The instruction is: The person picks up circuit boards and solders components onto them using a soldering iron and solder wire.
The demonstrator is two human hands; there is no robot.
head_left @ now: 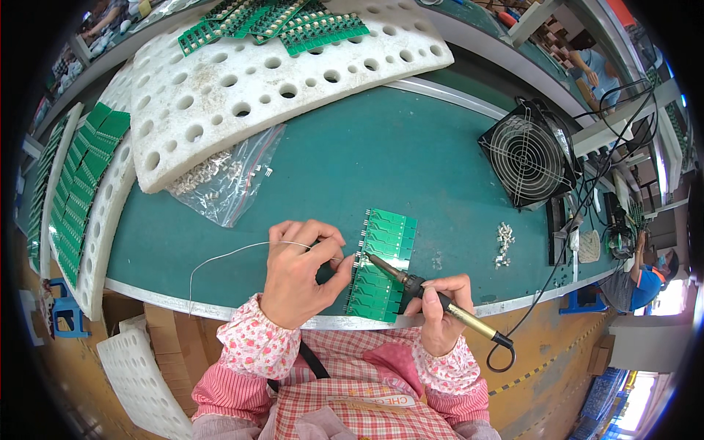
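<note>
- At a green-topped workbench (411,154), a person's right hand (440,312) is closed in a pen-like grip around a soldering iron (433,299), its tip resting on the left edge of a green circuit board panel (383,264).
- The left hand (299,275) is curled, fingers pinching a thin solder wire (220,257) that loops out to the left; its fingertips touch the panel's left edge.
- The panel lies flat near the bench's front edge, between the two hands.
- Behind, a clear bag of small parts (227,180) sits partly under a white perforated foam tray (249,81) carrying more green boards (279,22).
- A small black fan (529,154) stands to the right, a heap of loose metal parts (503,243) near it.
</note>
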